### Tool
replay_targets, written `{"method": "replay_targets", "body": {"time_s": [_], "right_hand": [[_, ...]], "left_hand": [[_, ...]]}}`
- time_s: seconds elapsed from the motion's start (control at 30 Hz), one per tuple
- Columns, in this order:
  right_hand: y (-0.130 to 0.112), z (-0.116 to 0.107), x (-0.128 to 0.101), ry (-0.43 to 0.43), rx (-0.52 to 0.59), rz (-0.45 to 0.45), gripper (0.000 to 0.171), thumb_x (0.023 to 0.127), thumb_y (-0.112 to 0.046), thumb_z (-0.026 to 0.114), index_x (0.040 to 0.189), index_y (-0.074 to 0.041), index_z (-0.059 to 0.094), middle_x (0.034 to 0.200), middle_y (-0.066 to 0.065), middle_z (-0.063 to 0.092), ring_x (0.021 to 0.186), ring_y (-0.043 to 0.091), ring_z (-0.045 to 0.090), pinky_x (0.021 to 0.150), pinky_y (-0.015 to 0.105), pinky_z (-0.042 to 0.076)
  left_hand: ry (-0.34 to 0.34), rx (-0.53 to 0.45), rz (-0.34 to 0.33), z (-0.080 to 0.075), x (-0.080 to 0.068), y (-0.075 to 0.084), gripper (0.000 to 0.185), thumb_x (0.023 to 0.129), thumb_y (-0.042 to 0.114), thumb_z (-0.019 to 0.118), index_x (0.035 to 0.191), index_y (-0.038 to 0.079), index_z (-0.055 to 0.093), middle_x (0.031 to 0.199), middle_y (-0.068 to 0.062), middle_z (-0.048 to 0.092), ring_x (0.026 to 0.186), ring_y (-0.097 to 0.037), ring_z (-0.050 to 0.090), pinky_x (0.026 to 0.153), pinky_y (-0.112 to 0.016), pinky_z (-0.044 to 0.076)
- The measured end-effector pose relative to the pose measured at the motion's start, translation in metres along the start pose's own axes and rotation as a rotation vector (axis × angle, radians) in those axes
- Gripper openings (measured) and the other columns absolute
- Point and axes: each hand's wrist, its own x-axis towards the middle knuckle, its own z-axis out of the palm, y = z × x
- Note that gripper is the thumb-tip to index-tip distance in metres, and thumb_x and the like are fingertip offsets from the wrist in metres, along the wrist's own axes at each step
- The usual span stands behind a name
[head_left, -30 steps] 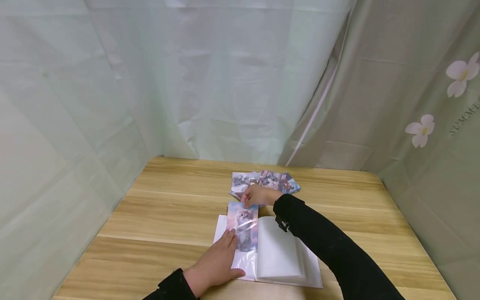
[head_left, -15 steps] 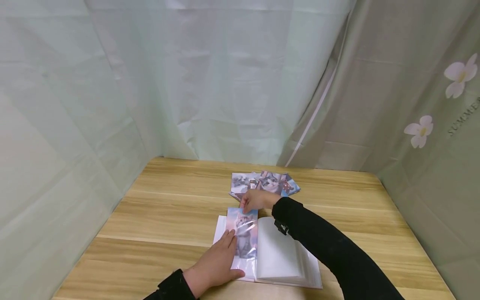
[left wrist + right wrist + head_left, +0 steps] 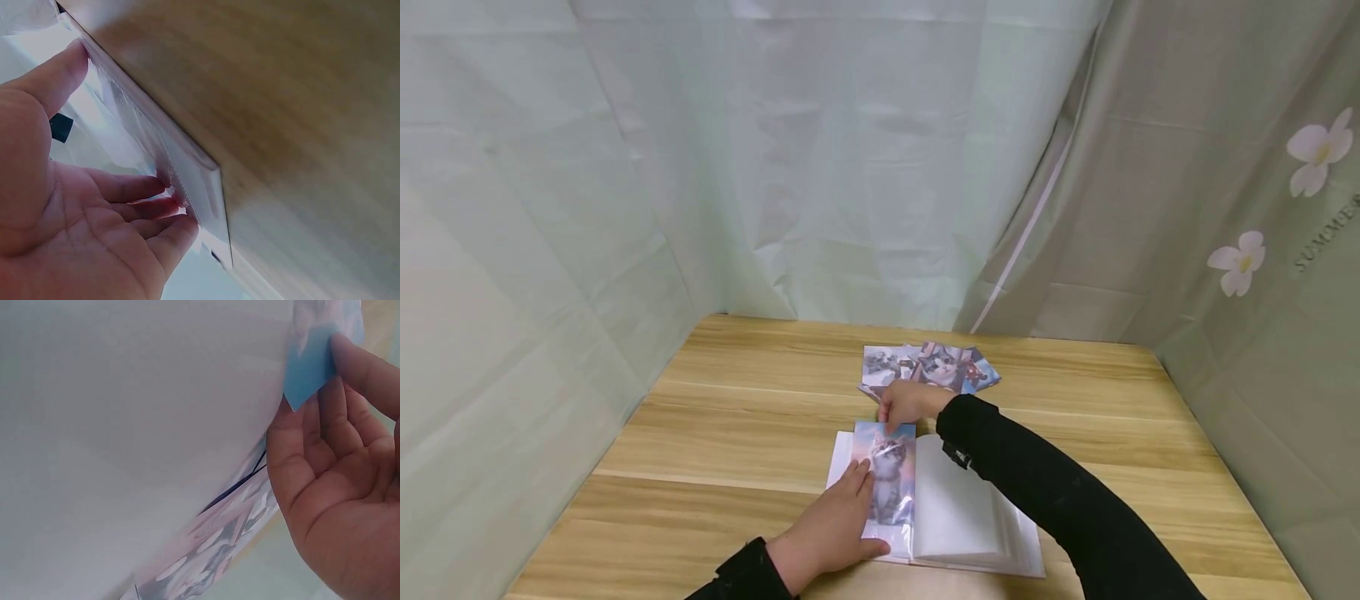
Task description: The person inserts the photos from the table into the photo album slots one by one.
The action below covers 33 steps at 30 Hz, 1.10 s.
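Note:
An open photo album point(image 3: 958, 500) lies on the table with white pages. On its left page a kitten photo point(image 3: 889, 471) sits mostly inside a clear plastic sleeve point(image 3: 891, 537), its top edge sticking out a little past the album. My right hand point(image 3: 910, 402) pinches that top edge between thumb and fingers; the right wrist view shows the photo's blue corner point(image 3: 310, 365) in this grip. My left hand point(image 3: 835, 521) rests with extended fingers on the left page, and in the left wrist view its fingertips point(image 3: 185, 225) and thumb touch the album's surface.
Several loose cat photos point(image 3: 943, 365) lie overlapping behind the album, close to my right hand. The wooden table point(image 3: 722, 408) reaches back to pale curtains point(image 3: 850, 167), with more curtain on both sides.
My right hand has moved the kitten photo toward me, deeper into the sleeve, so less of it sticks out at the top. The left hand has stayed in place.

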Motion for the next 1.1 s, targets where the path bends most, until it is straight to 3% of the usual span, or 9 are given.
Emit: {"method": "replay_targets", "body": {"time_s": [0.27, 0.53, 0.77, 1.1], "right_hand": [[-0.0017, 0.0019, 0.0021, 0.022, -0.066, -0.022, 0.004, 0.091, -0.007, 0.072, 0.088, -0.009, 0.075, 0.082, -0.005, 0.064, 0.072, 0.009, 0.054, 0.069, 0.023, 0.047], [0.0, 0.0033, 0.0035, 0.039, -0.008, -0.025, 0.007, 0.089, -0.002, 0.072, 0.087, -0.008, 0.074, 0.085, 0.0, 0.067, 0.07, 0.011, 0.055, 0.066, 0.024, 0.048], [-0.0022, 0.0038, 0.0031, 0.044, -0.026, -0.028, 0.007, 0.089, -0.004, 0.073, 0.086, -0.011, 0.073, 0.079, -0.006, 0.064, 0.069, 0.01, 0.054, 0.065, 0.023, 0.046], [-0.0009, 0.0056, 0.0052, -0.026, 0.06, -0.029, 0.008, 0.089, -0.001, 0.072, 0.087, -0.009, 0.073, 0.076, -0.005, 0.062, 0.064, 0.01, 0.053, 0.057, 0.023, 0.047]], "left_hand": [[-0.008, -0.011, -0.016, 0.0009, 0.0, 0.0, 0.097, 0.083, 0.057, 0.073, 0.143, -0.013, 0.043, 0.155, -0.029, 0.033, 0.145, -0.043, 0.028, 0.113, -0.049, 0.036], [-0.014, -0.005, -0.025, 0.004, 0.0012, -0.0012, 0.098, 0.084, 0.059, 0.072, 0.144, -0.012, 0.043, 0.156, -0.028, 0.032, 0.146, -0.042, 0.028, 0.113, -0.049, 0.036], [-0.012, -0.004, -0.02, 0.004, 0.0014, -0.0014, 0.097, 0.084, 0.058, 0.072, 0.144, -0.012, 0.043, 0.156, -0.028, 0.032, 0.146, -0.043, 0.028, 0.113, -0.049, 0.036], [-0.009, 0.001, -0.009, 0.0023, 0.0011, -0.0013, 0.098, 0.084, 0.057, 0.073, 0.144, -0.013, 0.042, 0.155, -0.029, 0.033, 0.144, -0.044, 0.031, 0.113, -0.049, 0.036]]}}
